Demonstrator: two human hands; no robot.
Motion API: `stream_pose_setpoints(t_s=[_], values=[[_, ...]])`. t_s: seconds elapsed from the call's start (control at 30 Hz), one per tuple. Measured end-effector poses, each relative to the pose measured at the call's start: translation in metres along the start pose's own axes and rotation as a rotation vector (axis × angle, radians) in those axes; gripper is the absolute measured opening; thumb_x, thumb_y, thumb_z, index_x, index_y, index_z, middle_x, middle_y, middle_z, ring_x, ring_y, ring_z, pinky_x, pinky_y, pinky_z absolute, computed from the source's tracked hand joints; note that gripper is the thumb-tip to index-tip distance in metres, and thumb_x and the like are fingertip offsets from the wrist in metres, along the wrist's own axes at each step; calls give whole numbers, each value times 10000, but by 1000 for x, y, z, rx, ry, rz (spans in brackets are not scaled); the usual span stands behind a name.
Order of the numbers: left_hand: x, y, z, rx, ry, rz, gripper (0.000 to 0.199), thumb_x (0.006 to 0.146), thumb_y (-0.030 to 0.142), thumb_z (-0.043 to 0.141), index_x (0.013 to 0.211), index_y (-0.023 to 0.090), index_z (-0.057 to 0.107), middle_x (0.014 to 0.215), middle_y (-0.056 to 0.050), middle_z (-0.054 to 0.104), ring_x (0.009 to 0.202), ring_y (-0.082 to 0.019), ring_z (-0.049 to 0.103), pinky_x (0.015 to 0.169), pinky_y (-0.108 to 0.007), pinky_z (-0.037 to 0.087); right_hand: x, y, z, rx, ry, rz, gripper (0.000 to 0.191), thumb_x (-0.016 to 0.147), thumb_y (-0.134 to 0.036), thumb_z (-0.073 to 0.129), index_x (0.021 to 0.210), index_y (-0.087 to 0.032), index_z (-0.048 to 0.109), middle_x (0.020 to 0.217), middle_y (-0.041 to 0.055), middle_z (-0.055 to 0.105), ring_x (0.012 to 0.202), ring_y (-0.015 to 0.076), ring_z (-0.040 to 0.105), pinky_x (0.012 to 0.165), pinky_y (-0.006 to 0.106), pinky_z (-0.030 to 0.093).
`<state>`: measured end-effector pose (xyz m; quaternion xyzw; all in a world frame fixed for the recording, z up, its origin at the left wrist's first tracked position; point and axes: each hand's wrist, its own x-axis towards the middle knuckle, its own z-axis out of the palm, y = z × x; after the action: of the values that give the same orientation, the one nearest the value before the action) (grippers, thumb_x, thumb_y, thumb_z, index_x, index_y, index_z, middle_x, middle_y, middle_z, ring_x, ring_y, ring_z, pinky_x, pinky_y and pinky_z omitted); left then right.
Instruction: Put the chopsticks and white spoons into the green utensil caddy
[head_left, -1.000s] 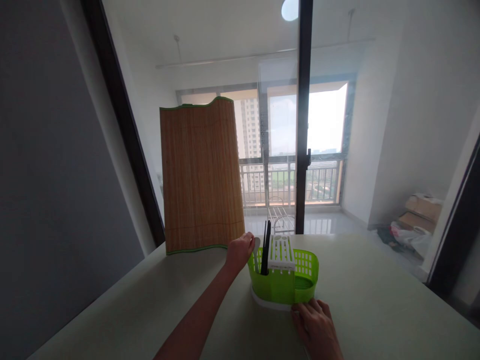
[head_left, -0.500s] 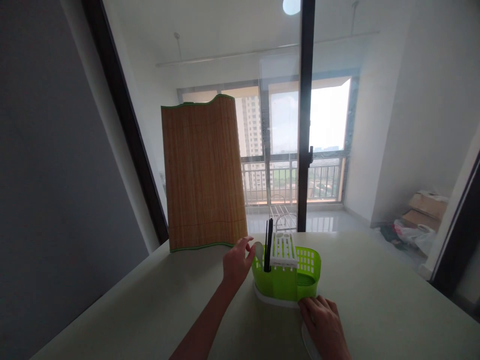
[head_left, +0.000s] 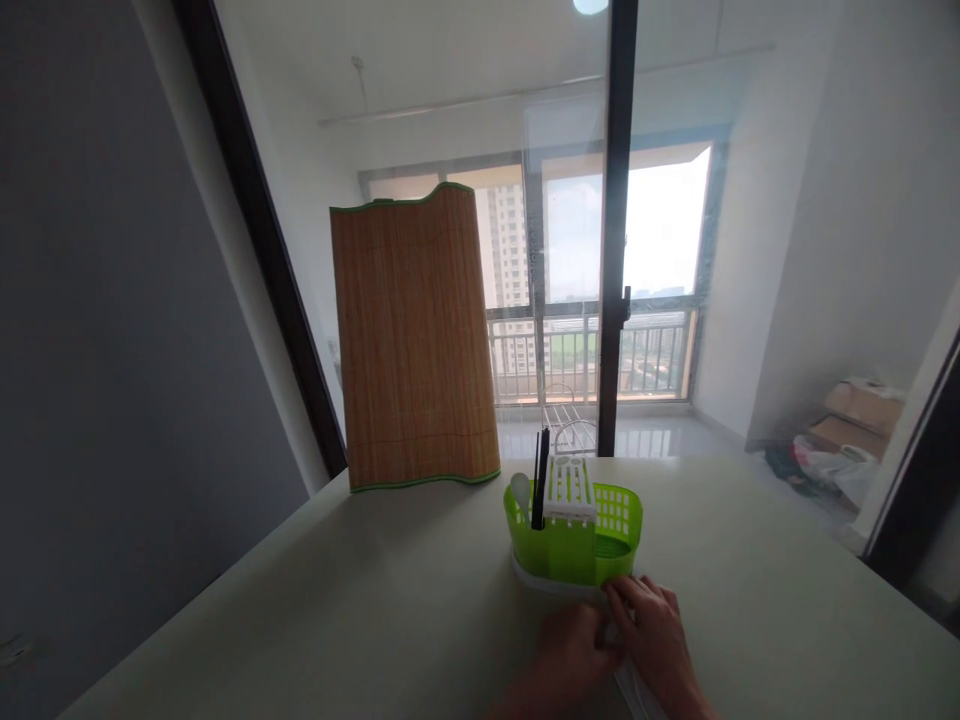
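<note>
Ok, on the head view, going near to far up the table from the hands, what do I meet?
The left hand and right hand together at the near edge → the green utensil caddy holding black chopsticks → the upright bamboo mat at the far side of the table.

Your left hand and right hand cut off at the wrists by the bottom edge, your fingers covering the white tray front under the green caddy, white spoon handle hidden inside.
</note>
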<state>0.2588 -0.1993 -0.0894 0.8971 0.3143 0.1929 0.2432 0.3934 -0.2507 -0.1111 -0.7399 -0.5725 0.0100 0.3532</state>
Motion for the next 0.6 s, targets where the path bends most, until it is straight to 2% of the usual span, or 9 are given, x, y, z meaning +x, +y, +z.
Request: stream_pose_setpoints(t_s=[0.17, 0.27, 0.33, 0.43, 0.5, 0.6], values=[[7, 1, 12, 5, 9, -60, 200, 804, 285, 523, 761, 297, 718, 644, -62, 699, 572, -215, 674, 459, -359, 369, 0, -1, 0, 27, 17, -34, 252, 943, -302, 428, 829, -257, 648, 835, 17, 676, 888, 239, 589, 834, 422, 364], [8, 0, 3, 9, 28, -109, 199, 801, 279, 522, 752, 287, 714, 686, -69, 711, 618, -224, 678, 499, -357, 399, -2, -5, 0, 102, 64, -85, 243, 943, -328, 424, 843, -248, 630, 857, 34, 666, 890, 229, 594, 801, 381, 414], [7, 0, -14, 36, 76, -136, 183, 810, 295, 528, 775, 276, 707, 720, -71, 719, 667, -232, 681, 544, -348, 423, -5, -9, 2, 187, 86, -126, 235, 948, -345, 414, 899, -241, 618, 886, 41, 663, 871, 200, 607, 764, 328, 451], [-1, 3, -48, 93, 176, -149, 209, 867, 321, 485, 862, 264, 685, 742, -50, 717, 691, -217, 675, 592, -317, 443, -10, -16, 8, 276, 109, -180, 247, 942, -370, 438, 1090, -225, 574, 723, -11, 612, 630, 132, 577, 606, 243, 456], [-10, 5, -71, 128, 270, -89, 247, 920, 333, 427, 945, 256, 661, 810, -39, 724, 725, -192, 675, 639, -290, 457, -13, -19, 12, 317, 130, -213, 357, 929, -377, 470, 1235, -192, 489, 621, -61, 538, 507, 107, 504, 519, 213, 426], [-26, 7, -94, 261, 399, 71, 273, 962, 325, 373, 1001, 249, 632, 865, -38, 721, 775, -166, 670, 684, -261, 463, -17, -24, 16, 344, 90, -279, 426, 903, -363, 517, 1279, -177, 447, 629, -67, 550, 497, 93, 496, 503, 194, 419]])
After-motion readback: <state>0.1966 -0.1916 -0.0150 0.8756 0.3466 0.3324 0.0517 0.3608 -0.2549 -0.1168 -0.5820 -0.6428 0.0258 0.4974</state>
